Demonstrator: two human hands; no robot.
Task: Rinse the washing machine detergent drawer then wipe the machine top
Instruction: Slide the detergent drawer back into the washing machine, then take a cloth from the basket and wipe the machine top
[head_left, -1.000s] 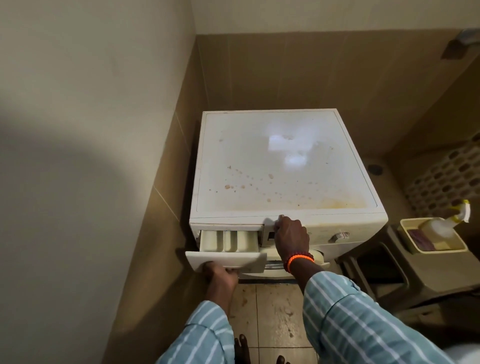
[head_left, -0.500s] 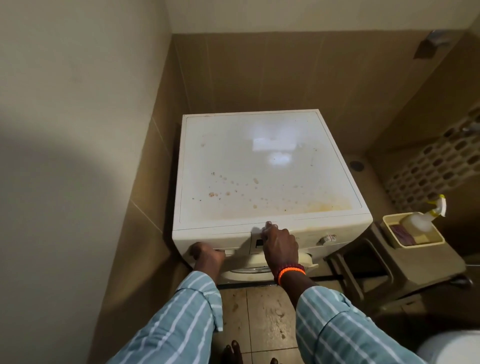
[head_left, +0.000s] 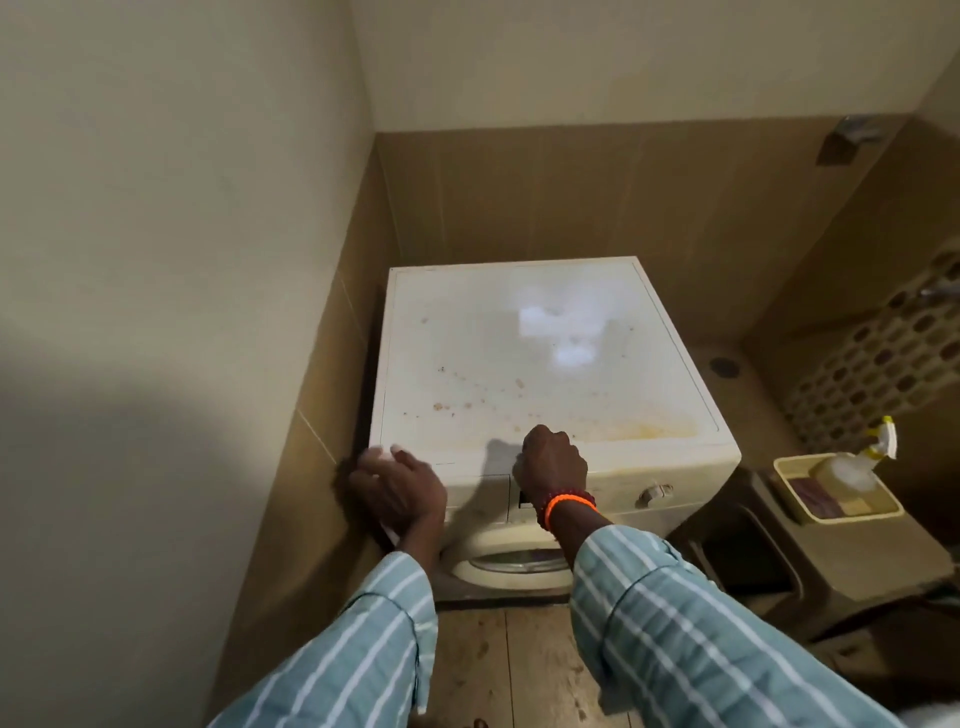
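A white front-loading washing machine stands in the corner; its top (head_left: 519, 364) carries brown spots and a yellow stain near the front right. The detergent drawer (head_left: 475, 491) sits pushed in, flush with the front panel at the upper left. My left hand (head_left: 397, 491) is blurred at the machine's front left corner, just left of the drawer, fingers loosely apart and holding nothing. My right hand (head_left: 553, 465), with an orange bracelet on the wrist, rests curled on the front edge of the top, right of the drawer. The round door (head_left: 511, 564) shows below.
A brown plastic stool (head_left: 831, 566) stands right of the machine with a cream tray (head_left: 787, 470) holding a spray bottle (head_left: 852, 465) and a purple cloth. A perforated basket (head_left: 883, 364) is at far right. The tiled wall is close on the left.
The drawer was pulled out a second ago; my left hand pushed it shut and has now come off it toward the left corner. My right hand stayed on the front edge.
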